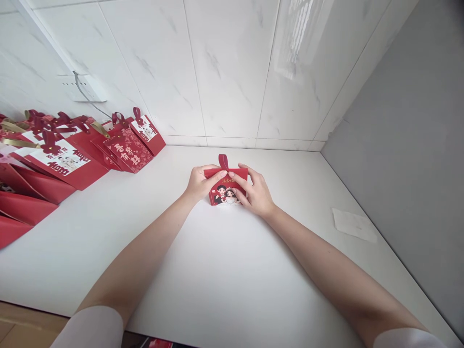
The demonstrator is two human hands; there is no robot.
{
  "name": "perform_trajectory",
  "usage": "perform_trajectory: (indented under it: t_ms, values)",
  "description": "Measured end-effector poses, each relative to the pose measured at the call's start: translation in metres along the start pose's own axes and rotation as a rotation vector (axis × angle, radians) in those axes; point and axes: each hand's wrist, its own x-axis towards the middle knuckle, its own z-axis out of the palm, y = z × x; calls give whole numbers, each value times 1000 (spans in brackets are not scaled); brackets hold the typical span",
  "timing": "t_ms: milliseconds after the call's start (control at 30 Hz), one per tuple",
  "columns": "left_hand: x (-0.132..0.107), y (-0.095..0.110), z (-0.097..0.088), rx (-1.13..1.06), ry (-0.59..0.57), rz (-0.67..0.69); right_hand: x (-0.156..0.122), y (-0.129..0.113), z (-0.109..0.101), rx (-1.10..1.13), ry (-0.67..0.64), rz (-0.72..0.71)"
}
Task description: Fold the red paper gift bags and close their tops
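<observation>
A small red gift box (224, 190) with a cartoon couple printed on its front stands on the white counter (224, 270), a red loop handle sticking up from its top. My left hand (199, 183) grips its left side, thumb pressed on the top flap. My right hand (253, 193) holds the right side, fingers curled over the top edge and the front face. Both hands are closed on the box.
A row of several finished red gift boxes (68, 154) with ribbon handles lines the left of the counter by the tiled wall. A wall socket with a cable (85, 88) is above them. A white paper slip (354, 224) lies at the right near a grey wall.
</observation>
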Motion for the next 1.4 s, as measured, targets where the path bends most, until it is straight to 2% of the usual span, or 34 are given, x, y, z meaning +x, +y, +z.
perform_trajectory:
  t_ms: [267,367,533,733,933,1033,1133,1233,1300,1400]
  values:
    - [0,0,1,44,54,22,2,10,1,-167,-70,-74]
    - [0,-2,1,14,84,4,3,14,3,-117,-64,-98]
    - [-1,1,0,-33,35,-15,0,16,3,15,-37,-78]
    - [-3,7,4,16,69,-70,-1,13,4,47,-22,-88]
    - [-5,10,5,71,71,-22,0,11,4,75,-2,-110]
    - [-5,-1,5,22,68,-12,-1,13,5,82,-23,-79]
    - [-8,-24,6,-125,89,-68,-3,16,6,131,-63,8]
    - [-13,-41,10,-208,142,-123,-1,14,4,115,0,65]
    - [-14,-40,12,-136,166,-74,2,6,1,41,84,75]
    - [-11,-20,13,7,138,60,9,-14,-6,1,114,51]
